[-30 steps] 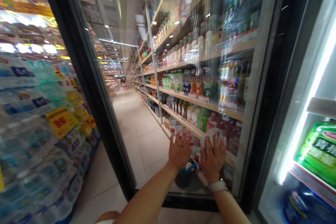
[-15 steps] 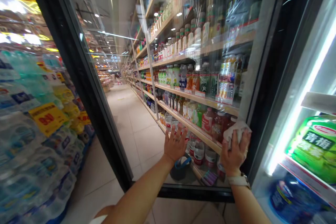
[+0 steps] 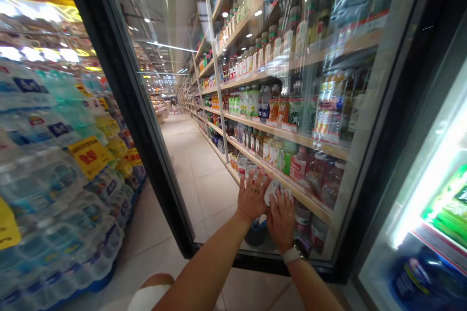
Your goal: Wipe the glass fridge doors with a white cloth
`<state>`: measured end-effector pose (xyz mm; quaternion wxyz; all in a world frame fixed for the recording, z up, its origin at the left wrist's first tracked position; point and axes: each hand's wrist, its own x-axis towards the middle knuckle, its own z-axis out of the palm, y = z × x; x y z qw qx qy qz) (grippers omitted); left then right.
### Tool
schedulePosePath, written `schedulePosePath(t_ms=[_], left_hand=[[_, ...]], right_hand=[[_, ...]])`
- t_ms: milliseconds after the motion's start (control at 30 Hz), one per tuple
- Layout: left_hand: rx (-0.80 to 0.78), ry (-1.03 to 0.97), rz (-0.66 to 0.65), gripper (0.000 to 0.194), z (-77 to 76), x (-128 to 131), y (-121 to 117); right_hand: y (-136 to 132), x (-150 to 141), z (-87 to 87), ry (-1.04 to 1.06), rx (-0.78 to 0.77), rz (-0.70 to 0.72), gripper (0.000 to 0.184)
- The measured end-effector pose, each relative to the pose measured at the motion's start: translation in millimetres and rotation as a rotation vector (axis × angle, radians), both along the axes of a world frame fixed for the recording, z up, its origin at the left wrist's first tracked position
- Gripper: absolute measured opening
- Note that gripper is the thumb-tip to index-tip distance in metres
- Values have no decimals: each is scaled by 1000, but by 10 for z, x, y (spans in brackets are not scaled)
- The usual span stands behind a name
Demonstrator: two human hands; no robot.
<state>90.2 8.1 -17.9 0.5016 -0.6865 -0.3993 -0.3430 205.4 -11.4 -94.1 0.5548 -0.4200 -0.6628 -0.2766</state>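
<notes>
Currently, the left hand (image 3: pixel 251 198) lies flat and open on the glass cooler door (image 3: pixel 213 194), just beside the right hand (image 3: pixel 280 221), which presses a white cloth (image 3: pixel 276 192) against the pane. Bottled drinks (image 3: pixel 277 150) stand on wooden shelves (image 3: pixel 280 177) behind the door. A wristwatch (image 3: pixel 294 254) is fitted on the right wrist.

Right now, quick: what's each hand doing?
Left hand: open, flat against the glass door.
Right hand: holding a white cloth against the glass.
</notes>
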Motion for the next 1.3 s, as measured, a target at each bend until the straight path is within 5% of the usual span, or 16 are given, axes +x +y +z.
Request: schedulePosePath(t_ms=[167,400,567,867,1067,1300], left_hand=[[-30,-6,21,65,17,5,-11],[-52,-14,-2,66,44,31,-29],[-8,-28,-22,65,67,50,-63],[-2,-26,-21,65,0,43,-54],[4,-29,-30,67,30,35,-68],[-4,-38,-26,66,62,48,-105]], right_hand=[[36,418,216,-58,-27,-42,59],[76,1245,587,335,45,-199,58],[93,999,549,343,95,-177,54],[-17,198,132,13,105,-68,40],[-32,537,219,-140,82,-12,39],[97,1223,606,319,138,-210,54]])
